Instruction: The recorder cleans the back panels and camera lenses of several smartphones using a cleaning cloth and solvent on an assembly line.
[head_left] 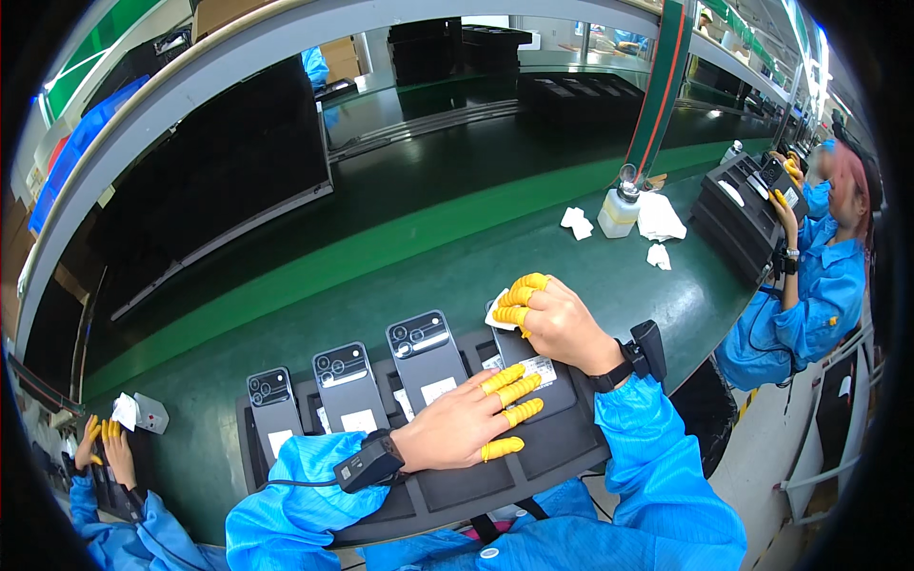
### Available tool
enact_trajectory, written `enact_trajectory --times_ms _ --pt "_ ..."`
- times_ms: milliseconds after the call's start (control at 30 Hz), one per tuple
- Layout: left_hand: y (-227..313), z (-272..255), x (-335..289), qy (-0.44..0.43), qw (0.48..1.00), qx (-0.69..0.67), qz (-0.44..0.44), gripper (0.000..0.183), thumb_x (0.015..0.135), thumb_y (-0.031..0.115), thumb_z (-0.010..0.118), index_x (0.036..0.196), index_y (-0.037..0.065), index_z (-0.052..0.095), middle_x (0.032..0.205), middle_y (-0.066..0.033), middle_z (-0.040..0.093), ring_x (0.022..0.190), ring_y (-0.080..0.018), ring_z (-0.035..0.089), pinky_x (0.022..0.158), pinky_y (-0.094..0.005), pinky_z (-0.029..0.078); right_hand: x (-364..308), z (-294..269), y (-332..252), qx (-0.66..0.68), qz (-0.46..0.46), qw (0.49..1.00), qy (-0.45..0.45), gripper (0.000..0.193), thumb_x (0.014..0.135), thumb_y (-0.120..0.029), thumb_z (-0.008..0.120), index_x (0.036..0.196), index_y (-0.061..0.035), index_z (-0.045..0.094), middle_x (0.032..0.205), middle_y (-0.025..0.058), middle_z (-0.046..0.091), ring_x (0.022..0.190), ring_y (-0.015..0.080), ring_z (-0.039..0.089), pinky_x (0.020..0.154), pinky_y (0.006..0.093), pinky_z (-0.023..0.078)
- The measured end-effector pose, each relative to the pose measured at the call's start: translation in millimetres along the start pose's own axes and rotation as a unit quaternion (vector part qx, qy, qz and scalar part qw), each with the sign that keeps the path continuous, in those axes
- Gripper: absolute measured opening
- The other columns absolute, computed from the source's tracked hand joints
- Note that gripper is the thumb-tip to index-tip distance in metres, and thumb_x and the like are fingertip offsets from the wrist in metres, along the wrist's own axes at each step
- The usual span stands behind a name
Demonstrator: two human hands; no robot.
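**Cloth on phone camera corner, left hand bracing**

Dark foam tray (466,487) lay under both forearms. Phone (515,348) being worked was at its right end, directly below the right grip, back up, label facing out. Whether it sat flat in a slot couldn't be told; hands covered too much.

Right hand (566,324): fingers pinched on a folded white cloth (497,316), pressed at the phone's upper end. Left hand (457,414): gripping nothing, fingers spread over the phone's lower left part, apparently steadying it. Exact contact hidden.

Judgement: looked like a wipe. It called for light, even strokes around the lenses, a clean cloth fold, yellow finger cots (522,411) only on the glass, and the left fingers off the label (543,369) so no edge got lifted. Bracing low looked right; pushing hard at the top could have rocked the phone.

Around: green bench (619,295) ran ahead of the grip. Co-worker (795,295) sat well right of it with another dark tray (747,205); a second person's hands (109,452) were far left. Three other phones (426,347) stood in a row left of the grip, the nearest close to the left fingers. Bottle (619,211) and loose white wipes (659,219) were ahead-right, clear of the stroke. Main snags: bulky black wrist units (368,463), the left one over the tray, plus its thin cable (300,482).
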State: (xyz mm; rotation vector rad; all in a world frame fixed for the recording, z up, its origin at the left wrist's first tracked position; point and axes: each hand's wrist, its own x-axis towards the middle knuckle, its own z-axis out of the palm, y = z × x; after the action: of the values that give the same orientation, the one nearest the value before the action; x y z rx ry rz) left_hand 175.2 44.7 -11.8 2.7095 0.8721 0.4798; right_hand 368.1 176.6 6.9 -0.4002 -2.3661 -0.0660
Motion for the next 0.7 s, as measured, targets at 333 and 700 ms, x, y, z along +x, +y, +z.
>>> enact_trajectory --times_ms 333,700 --pt "1.4 -1.3 1.2 0.013 1.0 -0.001 -0.001 0.054 0.1 0.041 0.053 0.14 0.004 0.051 0.151 -0.0195 0.043 0.144 -0.0364 0.035 0.121 -0.0514 0.025 -2.7 0.5 2.5 -0.038 0.017 0.999 0.014 0.02 0.066 0.002 0.07 0.086 -0.0027 0.074 0.093 0.0099 0.07 0.093 0.0276 0.064 0.087 0.0383 0.05" --pt "1.8 -1.4 1.2 0.012 1.0 -0.005 -0.001 0.053 0.1 0.041 0.053 0.14 0.005 0.052 0.151 -0.0187 0.043 0.145 -0.036 0.034 0.121 -0.051 0.025 -6.6 2.5 4.2 -0.057 0.061 0.996 0.02 0.025 0.065 0.004 0.067 0.087 -0.0051 0.075 0.09 0.01 0.069 0.089 0.0291 0.064 0.082 0.04 0.05"
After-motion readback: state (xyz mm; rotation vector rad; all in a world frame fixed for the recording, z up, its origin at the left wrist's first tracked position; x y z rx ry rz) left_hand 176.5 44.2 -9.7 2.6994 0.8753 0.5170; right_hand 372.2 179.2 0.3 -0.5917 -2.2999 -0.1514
